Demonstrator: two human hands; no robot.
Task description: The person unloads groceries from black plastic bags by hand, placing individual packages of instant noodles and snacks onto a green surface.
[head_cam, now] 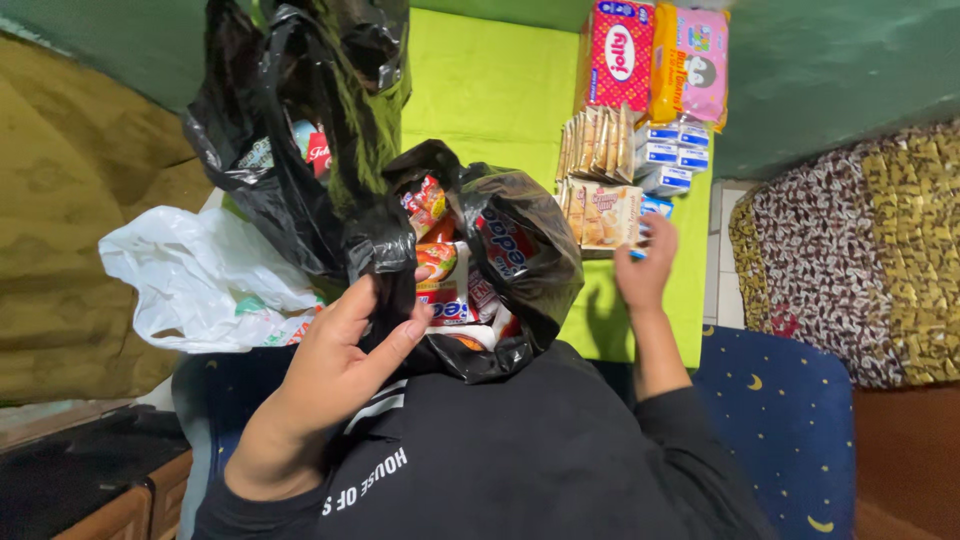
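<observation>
Two hands at work over snack packets on a green surface.
Left hand (335,365) pinches the rim of a black bag (520,270) stuffed with packets, in the lap; right hand (645,265), fingers loosely spread, touches a biscuit box (605,215) on the surface (490,90), a white bag (200,280) lying left.

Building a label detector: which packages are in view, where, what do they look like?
Red box: far end of the green table, upright, white oval.
Pink and orange pack: right of it, upright.
Tan biscuit packs: rows below the box, by the right hand.
Blue and white small packs: right of the rows.
Red and white packets: inside the black bag the left hand holds.
</observation>
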